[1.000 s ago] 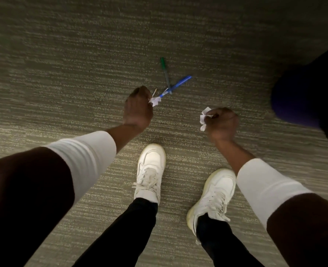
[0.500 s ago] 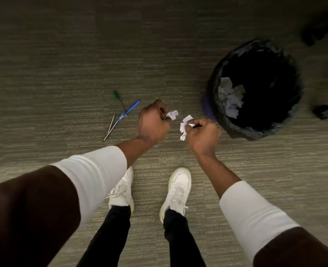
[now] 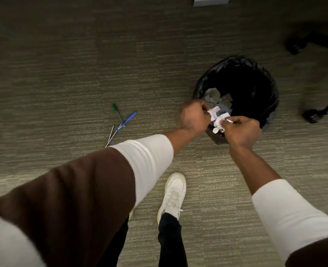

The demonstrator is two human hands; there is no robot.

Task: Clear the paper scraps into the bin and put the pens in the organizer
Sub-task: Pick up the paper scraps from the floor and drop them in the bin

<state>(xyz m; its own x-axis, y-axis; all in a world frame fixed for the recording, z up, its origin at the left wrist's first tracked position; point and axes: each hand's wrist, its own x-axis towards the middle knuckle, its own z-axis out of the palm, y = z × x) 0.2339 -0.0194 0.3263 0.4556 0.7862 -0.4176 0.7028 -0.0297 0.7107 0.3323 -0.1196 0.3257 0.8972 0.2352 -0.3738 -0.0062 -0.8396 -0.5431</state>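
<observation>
We are holding both hands over the near rim of the bin (image 3: 213,87), each one pinching white paper. Our left hand (image 3: 195,117) is closed on a scrap (image 3: 214,111) at its fingertips, and our right hand (image 3: 243,130) is closed on a second scrap (image 3: 220,124) just beside the first; the 2 pieces are nearly touching. The bin is wearing a black liner and is standing on the carpet (image 3: 63,83), with more scraps (image 3: 217,99) lying inside along its left wall. The pens are lying on the carpet well to the left of the bin: a green pen (image 3: 117,112) and a blue pen (image 3: 125,122) are crossing each other, and a thin pale one (image 3: 111,132) is lying just beside them. Our white shoe (image 3: 173,195) is standing below the hands.
</observation>
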